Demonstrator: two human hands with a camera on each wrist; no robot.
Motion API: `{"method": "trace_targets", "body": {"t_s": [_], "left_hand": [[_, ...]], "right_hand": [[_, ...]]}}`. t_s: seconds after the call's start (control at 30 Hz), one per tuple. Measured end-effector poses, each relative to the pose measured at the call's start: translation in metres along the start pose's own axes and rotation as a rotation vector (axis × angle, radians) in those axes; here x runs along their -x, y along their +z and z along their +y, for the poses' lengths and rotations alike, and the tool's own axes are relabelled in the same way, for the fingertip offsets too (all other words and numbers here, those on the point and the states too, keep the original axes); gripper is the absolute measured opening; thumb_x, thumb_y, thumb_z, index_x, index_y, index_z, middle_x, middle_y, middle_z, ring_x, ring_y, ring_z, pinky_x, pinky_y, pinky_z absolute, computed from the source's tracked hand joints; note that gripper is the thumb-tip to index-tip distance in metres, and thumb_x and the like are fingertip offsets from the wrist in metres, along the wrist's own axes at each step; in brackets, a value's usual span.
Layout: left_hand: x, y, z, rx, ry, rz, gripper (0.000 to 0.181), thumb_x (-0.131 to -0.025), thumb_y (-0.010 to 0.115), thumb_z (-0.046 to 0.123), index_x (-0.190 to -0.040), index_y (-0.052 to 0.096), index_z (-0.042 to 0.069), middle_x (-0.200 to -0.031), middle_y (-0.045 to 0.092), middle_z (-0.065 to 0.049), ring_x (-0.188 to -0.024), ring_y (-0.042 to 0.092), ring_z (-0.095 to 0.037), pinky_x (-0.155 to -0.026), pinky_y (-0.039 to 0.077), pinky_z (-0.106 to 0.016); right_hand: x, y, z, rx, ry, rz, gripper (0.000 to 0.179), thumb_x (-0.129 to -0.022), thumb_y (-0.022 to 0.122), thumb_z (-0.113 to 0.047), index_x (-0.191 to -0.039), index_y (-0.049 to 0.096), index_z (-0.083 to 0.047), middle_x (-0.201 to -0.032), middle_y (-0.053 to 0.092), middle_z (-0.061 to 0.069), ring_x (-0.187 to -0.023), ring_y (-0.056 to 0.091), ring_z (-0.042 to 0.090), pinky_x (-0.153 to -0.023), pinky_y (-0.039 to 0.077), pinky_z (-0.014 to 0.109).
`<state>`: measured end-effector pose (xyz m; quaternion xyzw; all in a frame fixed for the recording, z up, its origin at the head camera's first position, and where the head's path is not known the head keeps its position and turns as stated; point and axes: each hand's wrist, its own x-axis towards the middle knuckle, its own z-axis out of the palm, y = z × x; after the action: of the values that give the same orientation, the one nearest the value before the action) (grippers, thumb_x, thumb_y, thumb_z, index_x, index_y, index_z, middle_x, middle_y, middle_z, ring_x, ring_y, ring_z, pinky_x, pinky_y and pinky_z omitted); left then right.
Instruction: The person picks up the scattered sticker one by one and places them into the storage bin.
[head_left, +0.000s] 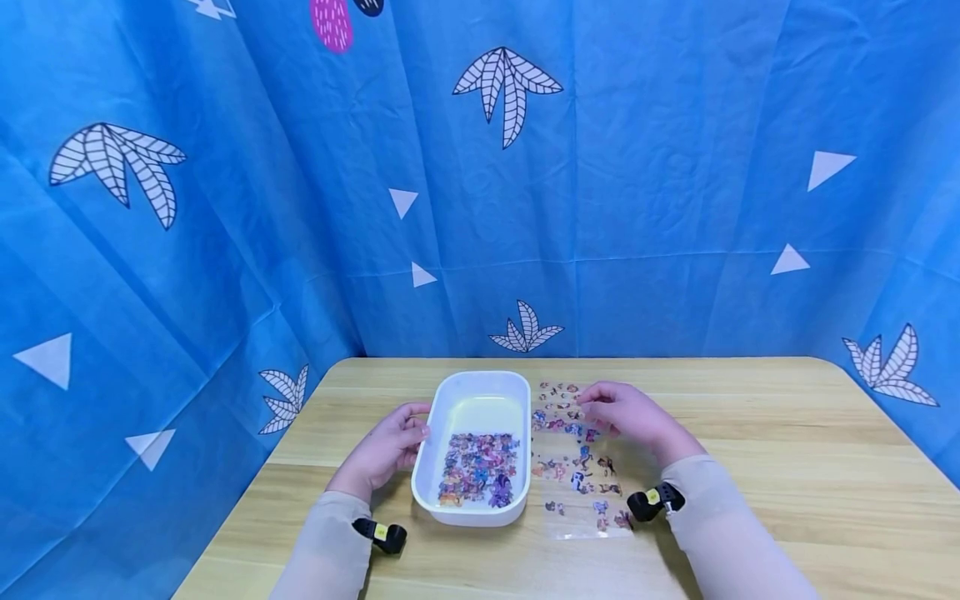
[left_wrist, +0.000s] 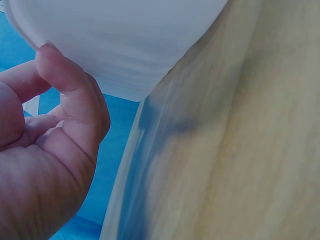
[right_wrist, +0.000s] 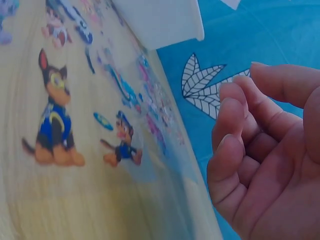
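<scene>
A white tub (head_left: 480, 518) with rounded corners sits on the wooden table, colourful cartoon stickers (head_left: 480, 471) spread over the near part of its floor. My left hand (head_left: 386, 446) grips the tub's left side at the rim; the left wrist view has bent fingers against the white wall (left_wrist: 135, 45). Right of the tub lies a clear sticker sheet (head_left: 577, 492) printed with small cartoon figures. Over its far right part hovers my right hand (head_left: 626, 410), fingers loosely bent, thumb near the index fingertip. Nothing shows between them. A dog sticker (right_wrist: 55, 120) appears large in the right wrist view.
The pale wooden table (head_left: 787, 467) has rounded far corners. A blue curtain (head_left: 637, 167) with white leaf and triangle prints hangs behind it and along the sides. Black wrist cameras (head_left: 656, 500) are strapped at both sleeves.
</scene>
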<state>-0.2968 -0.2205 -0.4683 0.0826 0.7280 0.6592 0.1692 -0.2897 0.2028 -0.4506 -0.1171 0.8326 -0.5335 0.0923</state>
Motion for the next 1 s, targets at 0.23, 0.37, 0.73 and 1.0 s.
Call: {"method": "trace_targets", "body": {"t_s": [0.23, 0.37, 0.73, 1.0], "left_hand": [[0.001, -0.002, 0.003, -0.017, 0.003, 0.004, 0.054, -0.100, 0.062, 0.014, -0.148, 0.040, 0.002, -0.105, 0.057, -0.013, -0.082, 0.061, -0.018, -0.065, 0.055, -0.027], [0.001, 0.000, 0.003, -0.025, 0.011, 0.007, 0.055, -0.100, 0.062, 0.014, -0.148, 0.039, 0.001, -0.105, 0.057, -0.013, -0.083, 0.061, -0.018, -0.065, 0.055, -0.027], [0.004, 0.003, 0.001, -0.010, -0.005, 0.039, 0.055, -0.098, 0.063, 0.013, -0.148, 0.040, 0.002, -0.103, 0.056, -0.011, -0.081, 0.059, -0.017, -0.063, 0.054, -0.027], [0.003, 0.003, 0.000, 0.006, -0.002, 0.024, 0.056, -0.098, 0.062, 0.011, -0.148, 0.039, 0.002, -0.105, 0.056, -0.012, -0.082, 0.060, -0.018, -0.065, 0.055, -0.028]], "right_hand": [[-0.004, -0.008, 0.009, -0.056, 0.016, 0.005, 0.034, -0.101, 0.060, -0.023, -0.127, 0.061, -0.001, -0.100, 0.063, 0.018, -0.087, 0.059, 0.029, -0.076, 0.053, 0.042], [-0.006, -0.017, 0.014, -0.076, 0.049, 0.039, 0.036, -0.101, 0.060, -0.024, -0.129, 0.059, -0.001, -0.103, 0.061, 0.018, -0.086, 0.057, 0.028, -0.074, 0.053, 0.041], [-0.037, -0.022, 0.027, -0.029, 0.108, 0.066, 0.034, -0.102, 0.057, -0.018, -0.130, 0.058, 0.002, -0.088, 0.059, 0.014, -0.077, 0.055, 0.024, -0.068, 0.051, 0.035], [-0.050, -0.031, 0.034, 0.088, 0.172, 0.121, 0.034, -0.103, 0.055, -0.018, -0.132, 0.057, -0.001, -0.086, 0.057, 0.012, -0.072, 0.053, 0.022, -0.065, 0.049, 0.035]]}}
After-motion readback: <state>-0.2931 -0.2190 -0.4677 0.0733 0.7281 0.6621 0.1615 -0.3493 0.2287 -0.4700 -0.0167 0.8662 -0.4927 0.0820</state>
